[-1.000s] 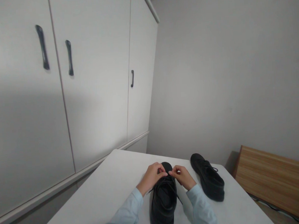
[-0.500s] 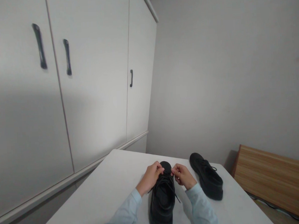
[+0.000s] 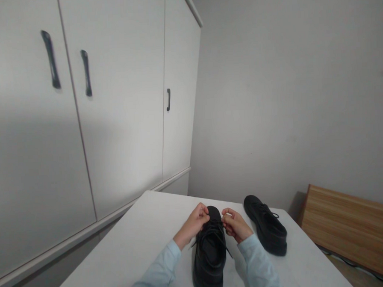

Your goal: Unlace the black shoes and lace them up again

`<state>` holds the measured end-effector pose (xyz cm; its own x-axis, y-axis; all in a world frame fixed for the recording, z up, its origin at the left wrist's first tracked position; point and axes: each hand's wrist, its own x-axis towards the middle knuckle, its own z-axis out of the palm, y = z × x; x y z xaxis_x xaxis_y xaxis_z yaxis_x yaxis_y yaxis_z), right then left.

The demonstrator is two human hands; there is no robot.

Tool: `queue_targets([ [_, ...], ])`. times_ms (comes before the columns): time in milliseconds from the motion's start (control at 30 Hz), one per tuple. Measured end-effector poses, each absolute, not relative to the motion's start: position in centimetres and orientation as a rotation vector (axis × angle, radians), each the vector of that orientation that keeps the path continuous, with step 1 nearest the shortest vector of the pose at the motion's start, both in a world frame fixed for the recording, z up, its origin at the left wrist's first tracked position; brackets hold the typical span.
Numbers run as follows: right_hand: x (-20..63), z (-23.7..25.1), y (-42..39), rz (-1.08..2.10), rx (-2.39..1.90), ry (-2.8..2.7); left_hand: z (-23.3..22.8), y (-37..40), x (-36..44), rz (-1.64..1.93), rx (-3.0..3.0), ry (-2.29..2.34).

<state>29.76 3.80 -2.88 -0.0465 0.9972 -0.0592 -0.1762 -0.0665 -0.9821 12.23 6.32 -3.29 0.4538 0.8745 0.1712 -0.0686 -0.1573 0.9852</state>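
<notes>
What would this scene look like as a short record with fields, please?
Nearer black shoe: upright, toe pointing away from the person
Laces: across its front, ends loose at both sides
Left hand: at left of its toe; grip on laces unclear
Right hand: at right of its toe; grip on laces unclear
Second black shoe: upright, farther right
Surface: white table under both shoes
Background: white cabinet, grey wall

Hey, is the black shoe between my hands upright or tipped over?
Upright. The black shoe stands on the white table, its opening facing up and its laces on top.
</notes>
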Motion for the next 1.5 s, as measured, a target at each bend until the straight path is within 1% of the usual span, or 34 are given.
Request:
queue_targets([
  [267,31.0,-3.4,4.2,1.418,-1.183,-1.147,-2.4,5.7,11.6,0.941,1.361,0.882],
  [733,32.2,-4.3,4.6,1.402,-1.341,-1.199,-3.5,6.6,10.3,0.864,1.24,0.939],
  [967,31.9,-4.1,4.6,1.375,-1.349,-1.23,-3.5,6.3,10.4,0.872,1.382,0.962],
  [1100,31.7,-3.4,4.3,1.24,-1.339,-1.364,-3.2,6.1,10.4,0.907,1.636,0.912],
  [1233,31.6,-2.4,3.9,1.013,-1.345,-1.505,-2.8,6.0,10.4,0.943,1.794,0.938],
  [1400,30.8,-1.4,3.4,0.654,-1.261,-1.641,-2.0,5.7,10.5,1.109,2.058,0.961],
  [1500,30.0,-1.3,3.2,0.509,-1.286,-1.734,-1.7,5.4,10.6,1.085,2.162,0.959],
])
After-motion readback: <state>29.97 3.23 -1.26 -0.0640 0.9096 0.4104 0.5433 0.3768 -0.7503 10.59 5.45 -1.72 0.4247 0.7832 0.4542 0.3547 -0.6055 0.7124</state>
